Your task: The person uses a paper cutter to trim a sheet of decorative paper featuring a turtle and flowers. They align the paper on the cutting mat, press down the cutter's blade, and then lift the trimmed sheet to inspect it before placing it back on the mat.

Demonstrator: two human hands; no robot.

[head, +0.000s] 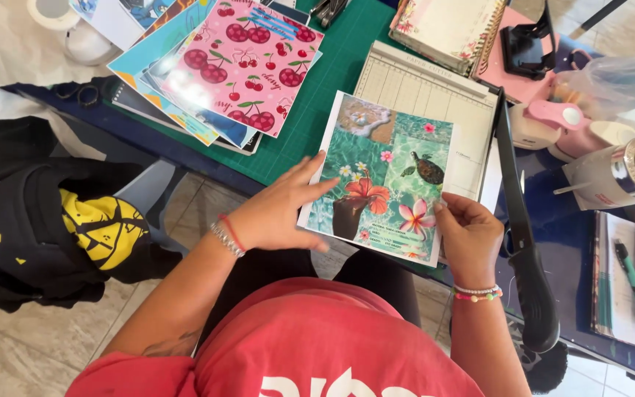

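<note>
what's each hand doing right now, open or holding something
Left hand: open, fingers flat on the left edge of the tropical printed sheet.
Right hand: closed, pinching the sheet's lower right edge.

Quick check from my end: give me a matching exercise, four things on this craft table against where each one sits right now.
Things:
1. ocean-print sheet
2. cherry-print paper
3. paper cutter
4. spiral notebook

Places:
A. top of the fanned stack at the table's far left
B. far edge, beyond the cutter
C. held between the left hand and right hand
D. on the green mat, under the sheet's far end

Pairs: 1-C, 2-A, 3-D, 4-B
</note>
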